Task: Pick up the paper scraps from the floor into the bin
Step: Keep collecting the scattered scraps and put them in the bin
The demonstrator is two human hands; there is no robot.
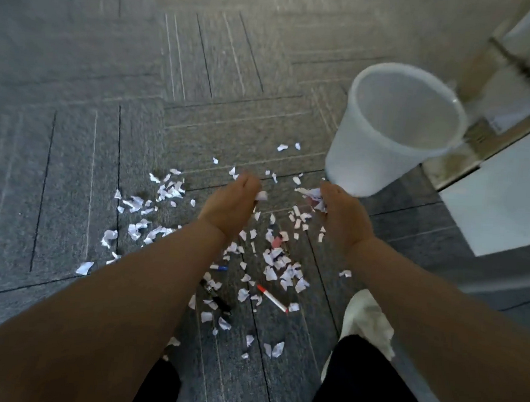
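Dozens of paper scraps [276, 264] lie strewn on the grey carpet [72, 156], thickest between and below the two forearms, with a second patch off to the left. Hands apart. Left hand [230, 203] curled, pinching one small scrap at its fingertips. Right hand [342, 214] curled round a loose wad of scraps, some sticking out. White plastic bin [355, 150] stands upright just beyond the right hand; contents cannot be made out.

Risks (judgement):
- The right hand's wad looks loosely held, so pieces may flutter out before reaching the rim and land back on the carpet.
- Light scraps may cling to skin on release.
- A red-capped pen [272, 298] and a blue-capped pen [219, 267] lie among the scraps; a hasty scoop could sweep them in too.
- A knock could tip the light bin.
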